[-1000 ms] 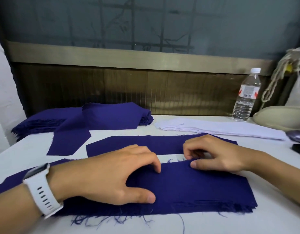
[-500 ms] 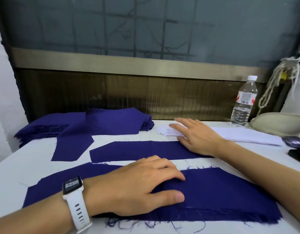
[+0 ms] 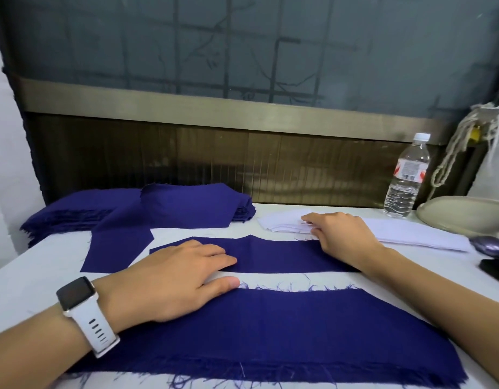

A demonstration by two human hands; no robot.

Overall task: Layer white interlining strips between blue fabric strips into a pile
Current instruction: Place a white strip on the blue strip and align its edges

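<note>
The frayed blue pile point(image 3: 285, 332) lies at the near edge of the white table point(image 3: 32, 282), loose threads along its long sides. The left hand point(image 3: 172, 279) rests palm down on the pile's far left part. Its fingers are straight and spread, gripping nothing, and they reach past the pile's far edge onto a single blue strip point(image 3: 279, 254) lying just beyond the pile and parallel to it. A white-strapped watch point(image 3: 82, 307) sits on that wrist.

Beyond the pile, to the far right, lies the stack of white interlining strips point(image 3: 411, 234). The right hand point(image 3: 344, 234) lies on its left end, fingers nearly straight and flat on the top strip; whether the thumb catches an edge cannot be told.

Beyond the pile to the far left sit a loose blue piece point(image 3: 119, 248) and, behind it, a tall stack of blue fabric point(image 3: 186, 206). Farthest from the pile, at the back right, stand a water bottle point(image 3: 405, 178) and a beige bowl point(image 3: 461, 214).
</note>
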